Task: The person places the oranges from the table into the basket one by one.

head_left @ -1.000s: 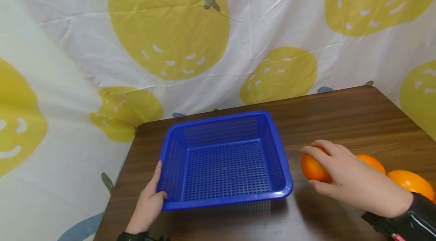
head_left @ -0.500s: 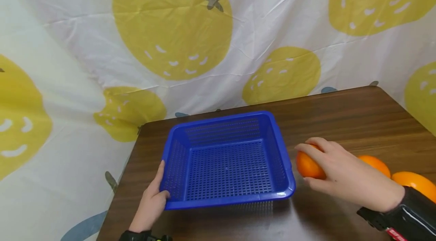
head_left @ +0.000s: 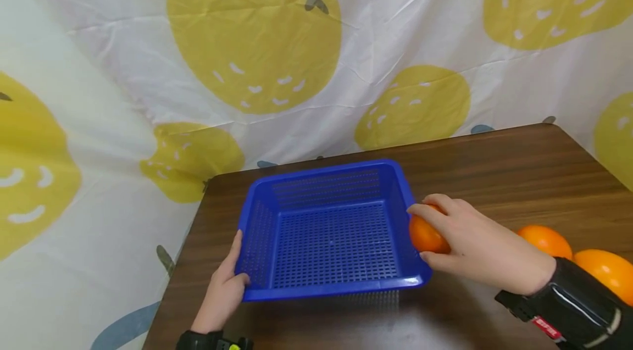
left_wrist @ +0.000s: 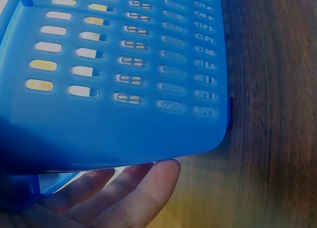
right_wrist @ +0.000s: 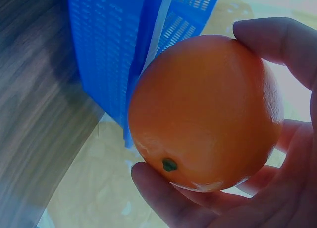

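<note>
A blue plastic basket [head_left: 331, 245] with perforated walls stands on the table, nothing inside it. My left hand [head_left: 222, 287] grips its left rim, thumb on the near-left corner; in the left wrist view, fingers [left_wrist: 158, 183] lie against the basket wall [left_wrist: 119, 124]. My right hand [head_left: 475, 240] holds an orange [head_left: 426, 233] between thumb and fingers at the basket's right rim. The right wrist view has this orange [right_wrist: 208, 109] in front of the basket [right_wrist: 106, 45], its green stem spot showing. Whether orange and rim touch, I cannot tell.
Two more oranges lie on the right of the wooden table [head_left: 504, 168], one [head_left: 546, 240] behind my right wrist and another [head_left: 605, 273] beside my forearm. A white cloth [head_left: 376, 20] printed with yellow fruit hangs behind the table and along its left side.
My right hand has moved left with the orange, from a gap beside the basket up to its right rim. My left hand keeps its grip; the whole view has shifted slightly.
</note>
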